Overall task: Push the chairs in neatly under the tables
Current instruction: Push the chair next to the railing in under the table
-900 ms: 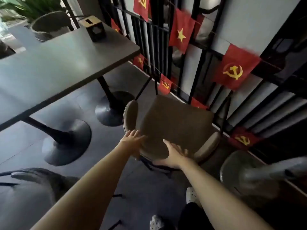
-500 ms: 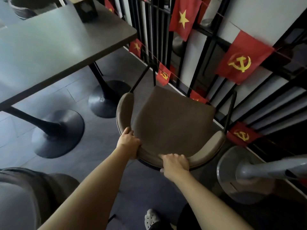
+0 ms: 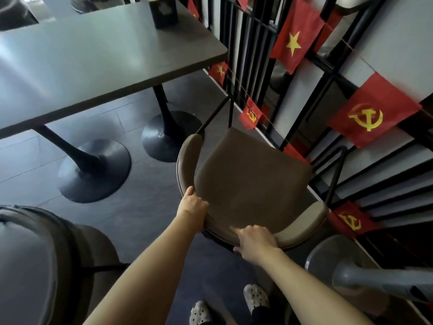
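Observation:
A brown cushioned chair (image 3: 253,174) with a curved tan backrest and thin black legs stands below me, apart from the table and close to the railing. My left hand (image 3: 193,207) grips the backrest's left curve. My right hand (image 3: 254,240) grips the backrest's near rim, thumb on top. The grey rectangular table (image 3: 93,59) is at the upper left, its edge a short way beyond the chair's left armrest. Two black pedestal bases (image 3: 93,170) stand under it.
A black metal railing (image 3: 248,55) hung with red flags runs along the right, right behind the chair. Another grey chair back (image 3: 35,259) is at the lower left. A grey pedestal base (image 3: 351,261) lies lower right. A dark box (image 3: 164,10) sits on the table. My feet show at the bottom.
Both hands went from reaching for the backrest to closing on it. The view has shifted, so the chair now sits lower and more to the right relative to the table.

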A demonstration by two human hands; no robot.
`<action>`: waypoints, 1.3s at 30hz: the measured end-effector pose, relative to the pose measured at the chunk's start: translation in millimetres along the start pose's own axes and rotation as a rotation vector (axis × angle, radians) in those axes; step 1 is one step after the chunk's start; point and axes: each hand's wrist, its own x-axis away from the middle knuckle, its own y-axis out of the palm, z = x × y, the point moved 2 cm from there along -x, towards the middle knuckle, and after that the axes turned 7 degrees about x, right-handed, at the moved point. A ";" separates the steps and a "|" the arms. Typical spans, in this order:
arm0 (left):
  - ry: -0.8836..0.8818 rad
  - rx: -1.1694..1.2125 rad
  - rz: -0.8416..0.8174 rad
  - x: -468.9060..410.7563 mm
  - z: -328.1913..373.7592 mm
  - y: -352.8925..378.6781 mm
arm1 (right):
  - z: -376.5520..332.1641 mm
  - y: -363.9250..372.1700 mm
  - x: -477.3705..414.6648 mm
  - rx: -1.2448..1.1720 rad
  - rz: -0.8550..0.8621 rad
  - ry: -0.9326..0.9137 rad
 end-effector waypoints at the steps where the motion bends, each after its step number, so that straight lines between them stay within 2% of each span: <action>1: -0.020 0.011 -0.005 1.0 0.7 -0.4 | 3.0 -1.1 -2.5 0.012 -0.005 -0.023; 12: -0.311 0.159 -0.129 8.5 25.3 5.1 | 46.4 -31.0 -36.9 0.336 -0.041 -0.295; 16: -0.338 0.232 -0.165 4.7 24.1 0.2 | 58.2 -48.1 -53.5 0.418 -0.021 -0.273; 19: -0.289 0.373 -0.181 3.0 -0.1 -3.2 | 61.8 -56.7 -70.0 0.494 0.037 -0.178; 22: -0.286 0.404 -0.181 5.2 -23.5 -0.6 | 65.9 -66.0 -84.8 0.437 0.071 -0.078; 26: -0.353 0.350 -0.051 4.0 -28.5 5.5 | 71.6 -75.2 -98.6 0.377 0.080 -0.118; 39: -0.426 0.429 -0.101 -26.3 -1.9 -15.5 | 112.5 -101.3 -115.4 0.397 0.040 -0.185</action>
